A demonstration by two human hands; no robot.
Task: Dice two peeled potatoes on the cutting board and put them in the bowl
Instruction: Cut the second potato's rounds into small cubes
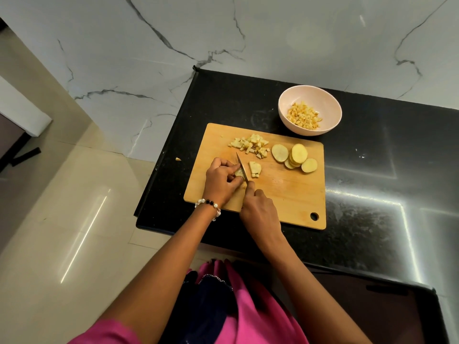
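— What sat on the black counter (367, 194)?
— A wooden cutting board (293, 194) lay by its left edge, a pale bowl (288, 112) just beyond the board toward the back wall.
— Anything else?
— One potato scrap (177, 159) at the left edge.

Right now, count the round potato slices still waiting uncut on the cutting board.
At least 4 potato slices: one flat at the left, one leaning on a small stack, one beneath it, one at the right. The stack may hide more.

The cutting board (285, 194) lies on the counter (372, 194), with the bowl (309, 103) at its one o'clock. Diced potato (249, 144) sits at twelve, slices (294, 156) at two, and a stray bit (178, 159) off-board at nine.
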